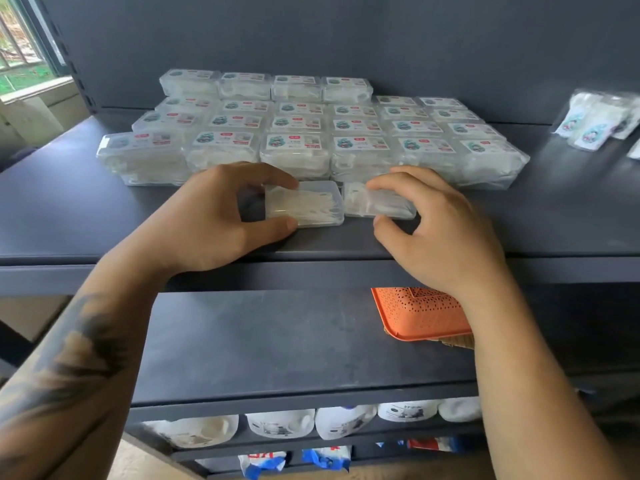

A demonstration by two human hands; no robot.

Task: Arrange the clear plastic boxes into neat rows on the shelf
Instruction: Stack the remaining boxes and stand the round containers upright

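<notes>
In the head view, a dark blue shelf (86, 216) spans the middle of the frame. On it, across the upper centre, stand the stacked clear plastic boxes (311, 133), set in rows with their printed labels facing up; the back row at upper centre stands higher than the rest.

Just in front of those rows, at centre frame, two unlabelled boxes lie flat side by side, nearly touching. The left hand (214, 216) grasps the left clear box (308, 204), fingers curled over its far edge and thumb pressed against its near edge. The right hand (440, 230) grasps the right clear box (377, 204) the same way, fingertips on its top far edge and thumb at its near corner. Both boxes rest on the shelf surface, close to its front edge.

At the upper right sit a few small clear packets (595, 119), well apart from the boxes. In the lower half, on a lower shelf, an orange perforated basket (415, 313) lies partly hidden behind the right forearm. Along the bottom, white jugs (280, 424) line a further shelf. A window (20, 46) shows at the upper left.
</notes>
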